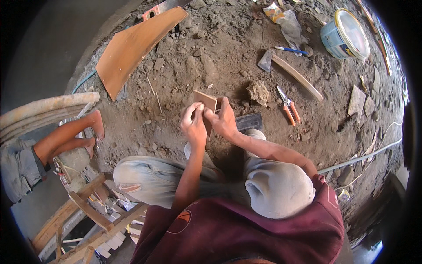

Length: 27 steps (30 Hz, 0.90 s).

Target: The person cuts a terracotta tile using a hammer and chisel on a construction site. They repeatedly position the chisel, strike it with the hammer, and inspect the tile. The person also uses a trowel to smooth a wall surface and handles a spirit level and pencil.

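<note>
My left hand (193, 121) and my right hand (223, 121) both grip a small, thin, square wooden piece (204, 97), held up between my bent legs. Both hands' fingers are closed around its sides and lower edge, partly hiding it. A dark flat slab (249, 121) lies on the dirt just beyond my right hand. Farther right are orange-handled snips (289, 107), open-bladed side up near a rough pale lump (259, 93). Above them lie a hatchet (296, 77) with a long wooden handle and a blue pen-like tool (291, 50).
A curved plywood sheet (136, 48) lies upper left by a red-handled tool (151, 13). A bucket (345, 34) stands upper right. Another person's bare legs (66, 138) are at left, near large pipes (39, 112) and a wooden frame (90, 209). A hose (365, 156) crosses the rubble at right.
</note>
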### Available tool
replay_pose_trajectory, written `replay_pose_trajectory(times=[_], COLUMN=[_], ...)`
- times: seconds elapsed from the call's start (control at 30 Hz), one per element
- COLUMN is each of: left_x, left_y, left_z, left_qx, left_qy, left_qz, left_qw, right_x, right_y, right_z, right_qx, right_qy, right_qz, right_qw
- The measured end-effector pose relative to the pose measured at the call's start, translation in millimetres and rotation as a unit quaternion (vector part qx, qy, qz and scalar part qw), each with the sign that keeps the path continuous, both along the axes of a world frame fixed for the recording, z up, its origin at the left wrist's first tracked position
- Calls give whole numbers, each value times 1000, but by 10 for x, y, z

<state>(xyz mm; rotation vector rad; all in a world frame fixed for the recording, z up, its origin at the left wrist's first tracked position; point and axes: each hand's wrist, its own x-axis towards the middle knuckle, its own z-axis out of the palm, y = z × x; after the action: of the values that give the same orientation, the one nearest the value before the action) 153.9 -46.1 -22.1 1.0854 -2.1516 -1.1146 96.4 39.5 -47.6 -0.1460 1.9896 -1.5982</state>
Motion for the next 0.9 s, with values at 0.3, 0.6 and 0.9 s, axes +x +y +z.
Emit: replay_pose_trajectory(times=[0.3, 0.6, 0.9], left_x=[-376, -1156, -1360], left_y=[-541, -919, -978], left_z=[-514, -735, -915], left_qx=[-18, -35, -8], left_qy=[-54, -52, -60], left_qz=[-56, -144, -176], left_qw=[997, 988, 982], right_x=[-319, -901, -1093], right_y=[-479, -817, -816], right_z=[-660, -894, -836], right_qx=[0, 6, 43], right_qy=[-89, -95, -139], right_qz=[-30, -123, -135], right_qw=[996, 988, 980])
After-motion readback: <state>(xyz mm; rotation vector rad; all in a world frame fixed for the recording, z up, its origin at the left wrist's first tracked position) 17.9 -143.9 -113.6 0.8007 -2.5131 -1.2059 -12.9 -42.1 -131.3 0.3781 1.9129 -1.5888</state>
